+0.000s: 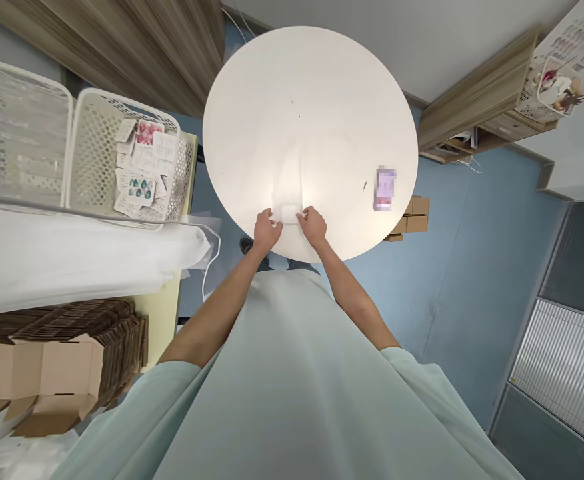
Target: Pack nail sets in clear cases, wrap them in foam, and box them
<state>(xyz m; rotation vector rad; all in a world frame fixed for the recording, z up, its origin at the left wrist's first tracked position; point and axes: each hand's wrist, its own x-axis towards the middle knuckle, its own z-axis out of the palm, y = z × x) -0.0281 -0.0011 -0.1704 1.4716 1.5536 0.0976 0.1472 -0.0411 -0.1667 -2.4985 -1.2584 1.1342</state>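
Note:
A long strip of translucent plastic wrap [288, 175] lies on the round white table [252, 100], running away from me. At its near end rests a small whitish rectangular piece [289, 213]; what it is exactly I cannot make out. My left hand [267, 231] is at the left edge of the wrap near that piece, with its thumb and forefinger curled round the film. On the other side, my right hand [314, 227] pinches the wrap at the right corner of the piece. Both hands are close to the table's near edge.
A phone-like object [385, 189], blurred, lies on the table's right side. To the left, a white basket [89, 160] holds carded packs with coloured pieces. Below it are a white roll [82, 257] and flattened cardboard boxes [67, 367]. Small brown boxes [417, 215] sit beyond the table's right edge.

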